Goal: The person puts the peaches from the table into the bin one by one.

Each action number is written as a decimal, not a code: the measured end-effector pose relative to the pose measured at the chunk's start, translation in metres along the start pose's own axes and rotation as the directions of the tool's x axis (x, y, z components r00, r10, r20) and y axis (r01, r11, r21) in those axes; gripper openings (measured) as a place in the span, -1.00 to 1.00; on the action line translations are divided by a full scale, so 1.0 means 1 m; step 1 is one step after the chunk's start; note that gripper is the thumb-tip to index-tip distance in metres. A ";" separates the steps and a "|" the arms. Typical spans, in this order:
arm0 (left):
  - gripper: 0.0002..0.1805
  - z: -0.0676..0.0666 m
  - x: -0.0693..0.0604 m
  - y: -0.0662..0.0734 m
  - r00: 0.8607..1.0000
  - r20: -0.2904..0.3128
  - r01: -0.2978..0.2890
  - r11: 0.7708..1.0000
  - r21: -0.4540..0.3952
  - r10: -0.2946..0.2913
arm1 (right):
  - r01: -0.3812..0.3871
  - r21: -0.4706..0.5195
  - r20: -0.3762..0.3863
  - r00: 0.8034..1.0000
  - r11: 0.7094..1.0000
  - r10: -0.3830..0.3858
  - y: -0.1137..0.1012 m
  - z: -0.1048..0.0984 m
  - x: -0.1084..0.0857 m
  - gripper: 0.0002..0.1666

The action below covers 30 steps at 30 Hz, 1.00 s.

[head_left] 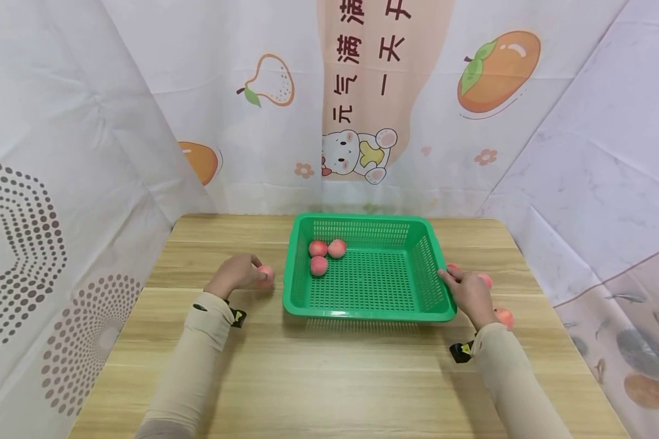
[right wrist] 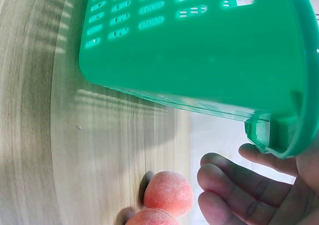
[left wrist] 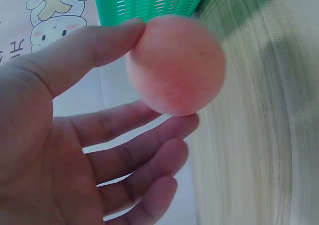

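We find the left hand pinching a peach left of the green basket, which the right hand grips by its edge; slight fingertip contact could let the peach roll away

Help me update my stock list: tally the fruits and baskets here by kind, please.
Green basket: 1
Peach-like fruits: 7 (3 inside the basket, 1 pinched by the left hand, 3 on the basket's right side)
Total: 8
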<state>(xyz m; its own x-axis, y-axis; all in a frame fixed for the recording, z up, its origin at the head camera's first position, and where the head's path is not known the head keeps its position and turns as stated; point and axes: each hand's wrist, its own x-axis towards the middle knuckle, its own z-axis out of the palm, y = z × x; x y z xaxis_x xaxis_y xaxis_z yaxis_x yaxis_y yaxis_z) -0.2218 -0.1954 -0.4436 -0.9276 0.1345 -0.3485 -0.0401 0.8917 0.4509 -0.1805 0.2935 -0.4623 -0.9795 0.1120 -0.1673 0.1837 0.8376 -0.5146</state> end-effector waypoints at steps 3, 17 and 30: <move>-0.47 -0.001 0.001 -0.001 0.999 -0.038 0.003 1.000 -0.007 -0.003 | 0.004 0.000 -0.007 1.000 1.000 -0.004 0.000 0.000 0.000 -0.25; -0.42 -0.012 0.006 0.007 0.979 -0.203 -0.050 0.997 -0.059 0.037 | 0.033 -0.001 -0.025 0.999 0.999 -0.033 0.000 0.000 -0.001 -0.28; -0.40 -0.018 0.011 0.025 0.946 -0.319 -0.099 0.987 -0.127 0.054 | 0.008 -0.006 -0.010 1.000 1.000 -0.009 0.001 0.001 0.000 -0.23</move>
<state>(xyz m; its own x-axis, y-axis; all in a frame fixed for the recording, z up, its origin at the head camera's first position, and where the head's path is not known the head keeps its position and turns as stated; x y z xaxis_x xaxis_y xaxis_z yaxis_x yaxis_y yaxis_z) -0.2393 -0.1789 -0.4214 -0.9984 0.0372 -0.0436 0.0048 0.8118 0.5839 -0.1799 0.2935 -0.4640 -0.9818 0.1100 -0.1547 0.1749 0.8415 -0.5111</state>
